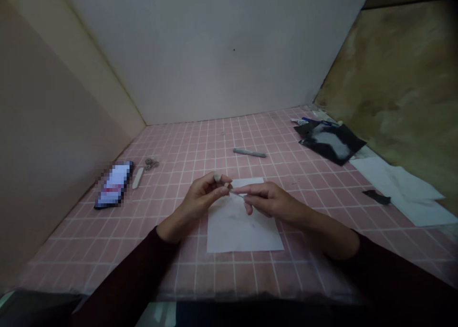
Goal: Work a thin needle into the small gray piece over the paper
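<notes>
Over a white sheet of paper [243,231], my left hand [200,193] pinches a small pale grey-green piece [217,176] between thumb and fingers. Its exact kind is too small to make out. A thin, needle-like tool [236,194] sits between the thumb and fingers of my right hand [265,198]. The tool's far end meets the left fingertips, where the fingers partly hide it. Beyond the hands, a grey-green stick [249,152] lies on the pink checked tablecloth [193,150].
To the left lie a phone [115,184] with its screen lit, a white strip [138,178] and several small dark round items [150,163]. At right are a black plastic bag [322,143], white papers [404,188] and a black scrap [377,196]. Walls border the table.
</notes>
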The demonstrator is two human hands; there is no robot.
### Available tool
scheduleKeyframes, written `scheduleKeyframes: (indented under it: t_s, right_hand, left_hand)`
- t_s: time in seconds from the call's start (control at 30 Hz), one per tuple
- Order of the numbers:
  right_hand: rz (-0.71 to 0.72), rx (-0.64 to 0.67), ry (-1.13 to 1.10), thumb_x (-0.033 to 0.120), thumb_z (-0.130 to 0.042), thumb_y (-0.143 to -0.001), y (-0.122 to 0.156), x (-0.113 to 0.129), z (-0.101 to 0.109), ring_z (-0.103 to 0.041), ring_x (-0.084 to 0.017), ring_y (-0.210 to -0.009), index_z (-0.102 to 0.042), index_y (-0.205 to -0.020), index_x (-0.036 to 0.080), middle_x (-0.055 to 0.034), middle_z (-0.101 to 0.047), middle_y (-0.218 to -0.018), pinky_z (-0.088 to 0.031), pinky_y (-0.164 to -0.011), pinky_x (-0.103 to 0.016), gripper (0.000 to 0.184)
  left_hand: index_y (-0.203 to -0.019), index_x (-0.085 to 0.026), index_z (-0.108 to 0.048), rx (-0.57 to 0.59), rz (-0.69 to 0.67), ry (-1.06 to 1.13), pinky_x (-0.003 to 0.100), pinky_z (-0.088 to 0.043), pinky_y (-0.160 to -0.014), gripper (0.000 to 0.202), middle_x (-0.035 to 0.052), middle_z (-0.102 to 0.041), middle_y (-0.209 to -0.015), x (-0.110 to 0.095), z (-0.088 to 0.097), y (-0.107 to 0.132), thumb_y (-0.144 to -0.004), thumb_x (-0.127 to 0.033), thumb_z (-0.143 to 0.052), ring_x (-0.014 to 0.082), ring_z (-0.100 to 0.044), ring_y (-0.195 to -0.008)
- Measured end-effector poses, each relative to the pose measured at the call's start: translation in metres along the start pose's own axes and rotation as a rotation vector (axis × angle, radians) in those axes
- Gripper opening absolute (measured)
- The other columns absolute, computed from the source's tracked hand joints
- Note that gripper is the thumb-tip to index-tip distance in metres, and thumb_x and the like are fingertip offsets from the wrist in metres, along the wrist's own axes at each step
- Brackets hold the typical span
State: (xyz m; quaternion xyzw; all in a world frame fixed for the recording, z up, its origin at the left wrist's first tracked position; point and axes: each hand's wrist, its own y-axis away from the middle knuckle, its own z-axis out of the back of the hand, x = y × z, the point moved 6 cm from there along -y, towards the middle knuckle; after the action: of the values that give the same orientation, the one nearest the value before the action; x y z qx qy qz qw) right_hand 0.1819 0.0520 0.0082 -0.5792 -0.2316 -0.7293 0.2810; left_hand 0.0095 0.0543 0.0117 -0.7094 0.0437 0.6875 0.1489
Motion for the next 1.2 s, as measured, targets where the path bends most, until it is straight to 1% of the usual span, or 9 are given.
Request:
scheduleKeyframes:
  t_s: [0.1,0.2,0.33,0.5,0.67,0.8,0.93,1.07,1.2]
  right_hand:
    - [0.181,-0.153,0.474,0.016,-0.044,-0.094,0.005,0.013,0.000,-0.057,-0.015,-0.075,-0.066,-0.131,0.027,-0.0039,-0.065,-0.083,-0.045,-0.072,-0.028,0.045]
    - [0.185,-0.205,0.696,0.010,-0.043,-0.090,0.008,0.014,-0.003,-0.058,-0.017,-0.079,-0.063,-0.136,0.027,-0.0071,-0.066,-0.091,-0.045,-0.073,-0.030,0.052]
    - [0.093,-0.082,0.330,0.016,-0.044,-0.092,0.003,0.006,-0.003,-0.053,-0.013,-0.064,-0.066,-0.130,0.021,-0.0028,-0.063,-0.075,-0.044,-0.066,-0.027,0.044]
    - [-0.217,0.099,-0.216,0.032,-0.047,-0.094,-0.002,-0.012,-0.002,-0.022,-0.006,-0.041,-0.054,-0.142,0.019,0.0020,-0.058,-0.071,-0.022,-0.041,-0.021,0.050]
    - [0.093,-0.055,0.306,0.019,-0.044,-0.093,0.001,0.004,0.001,-0.054,-0.013,-0.065,-0.067,-0.129,0.021,-0.0034,-0.063,-0.077,-0.043,-0.066,-0.027,0.043]
    - [0.181,-0.170,0.732,0.009,-0.041,-0.088,0.007,0.010,-0.005,-0.057,-0.018,-0.077,-0.064,-0.134,0.024,-0.0089,-0.065,-0.091,-0.043,-0.072,-0.032,0.054]
    - [0.117,-0.067,0.348,0.017,-0.043,-0.092,0.003,0.007,-0.004,-0.052,-0.013,-0.065,-0.067,-0.130,0.019,-0.0032,-0.062,-0.075,-0.042,-0.067,-0.028,0.045]
    - [-0.127,0.088,-0.155,0.029,-0.046,-0.094,-0.002,-0.005,-0.003,-0.027,-0.007,-0.042,-0.059,-0.137,0.019,0.0011,-0.059,-0.069,-0.027,-0.043,-0.022,0.047]
    - [0.017,-0.012,0.086,0.025,-0.047,-0.094,0.000,0.002,0.001,-0.043,-0.009,-0.052,-0.066,-0.131,0.022,-0.0004,-0.061,-0.072,-0.038,-0.054,-0.023,0.041]
  left_hand:
    - [-0.095,-0.015,-0.070,-0.015,0.073,0.027,0.023,-0.046,-0.065,0.020,0.0023,-0.064,-0.079,0.009,0.003,-0.002,-0.085,-0.032,-0.071,0.0100,-0.056,-0.068]
    - [-0.091,-0.014,-0.069,-0.019,0.111,0.033,0.021,-0.044,-0.063,0.018,-0.0003,-0.060,-0.073,0.014,0.004,-0.003,-0.086,-0.032,-0.070,0.0075,-0.052,-0.062]
    - [-0.098,-0.015,-0.069,-0.024,0.077,-0.003,0.024,-0.047,-0.071,0.020,0.0027,-0.065,-0.086,0.011,0.002,-0.001,-0.084,-0.029,-0.073,0.0111,-0.059,-0.075]
    - [-0.101,-0.017,-0.070,-0.024,-0.066,-0.084,0.028,-0.050,-0.082,0.020,0.0062,-0.066,-0.100,-0.001,0.002,0.002,-0.084,-0.027,-0.073,0.0158,-0.062,-0.091]
    - [-0.097,-0.015,-0.069,0.034,0.046,-0.050,0.024,-0.046,-0.066,0.020,0.0024,-0.063,-0.080,0.006,0.002,-0.002,-0.086,-0.032,-0.070,0.0111,-0.056,-0.069]
    - [-0.089,-0.014,-0.068,0.035,0.121,-0.041,0.022,-0.040,-0.062,0.020,-0.0005,-0.057,-0.072,0.013,0.002,-0.003,-0.088,-0.034,-0.067,0.0091,-0.050,-0.063]
    - [-0.096,-0.015,-0.068,0.033,0.087,-0.041,0.023,-0.044,-0.070,0.019,0.0023,-0.062,-0.086,0.010,0.000,-0.001,-0.085,-0.031,-0.071,0.0108,-0.056,-0.075]
    - [-0.098,-0.017,-0.068,0.040,-0.035,-0.039,0.026,-0.047,-0.077,0.019,0.0042,-0.063,-0.094,-0.002,-0.002,0.002,-0.083,-0.027,-0.073,0.0139,-0.060,-0.085]
    - [-0.100,-0.017,-0.068,0.009,-0.005,-0.019,0.026,-0.047,-0.076,0.020,0.0039,-0.064,-0.093,0.002,-0.001,0.002,-0.083,-0.027,-0.073,0.0132,-0.060,-0.084]
